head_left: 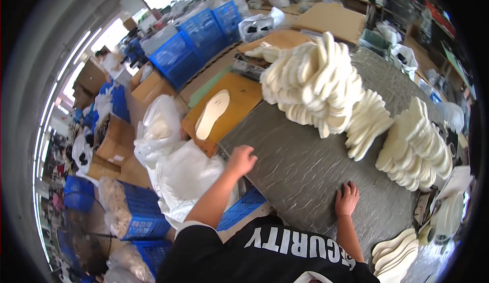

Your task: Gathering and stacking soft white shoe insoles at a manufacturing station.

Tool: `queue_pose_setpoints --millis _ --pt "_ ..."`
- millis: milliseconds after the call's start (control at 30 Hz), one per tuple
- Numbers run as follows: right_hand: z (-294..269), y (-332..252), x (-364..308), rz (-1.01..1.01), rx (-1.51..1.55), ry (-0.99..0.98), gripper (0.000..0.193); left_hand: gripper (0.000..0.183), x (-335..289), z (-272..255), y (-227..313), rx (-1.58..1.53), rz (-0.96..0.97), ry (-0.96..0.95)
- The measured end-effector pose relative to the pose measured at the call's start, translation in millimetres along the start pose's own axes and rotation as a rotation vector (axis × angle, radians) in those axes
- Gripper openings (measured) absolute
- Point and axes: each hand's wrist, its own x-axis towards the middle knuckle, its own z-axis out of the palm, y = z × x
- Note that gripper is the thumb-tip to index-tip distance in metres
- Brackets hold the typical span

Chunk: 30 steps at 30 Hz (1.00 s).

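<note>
My left hand (242,161) is over the left edge of the dark grey table (285,163), its fingers curled in and nothing visible in them. Just beyond it, a single cream insole (214,114) lies flat on an orange-brown board (239,100). My right hand (348,198) rests palm down on the tabletop with its fingers apart, holding nothing. Ahead of it rises a large heap of cream insoles (316,82), fluffy-looking and stacked in overlapping rows. A smaller bunch of insoles (368,122) leans beside that heap.
Another stack of insoles (416,148) stands at the table's right, and several more insoles (396,255) lie at the near right corner. White plastic sacks (183,176) bulge against the left edge. Blue crates (188,49) and cardboard boxes (114,143) line the floor further left.
</note>
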Motion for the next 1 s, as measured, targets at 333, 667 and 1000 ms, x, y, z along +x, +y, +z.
queue_pose_setpoints --millis 333,667,1000 --pt "-8.8 -6.6 7.8 0.063 -0.079 -0.054 0.034 0.063 75.0 -67.4 -223.1 0.151 -0.756 0.028" --pt "-9.0 3.4 -1.0 0.099 -0.238 -0.086 0.046 0.076 121.4 -60.0 -284.3 -0.114 -0.894 -0.135" --pt "-6.8 -6.4 6.7 0.162 -0.273 -0.101 0.047 0.032 104.5 -109.9 -179.7 0.239 -0.009 0.129"
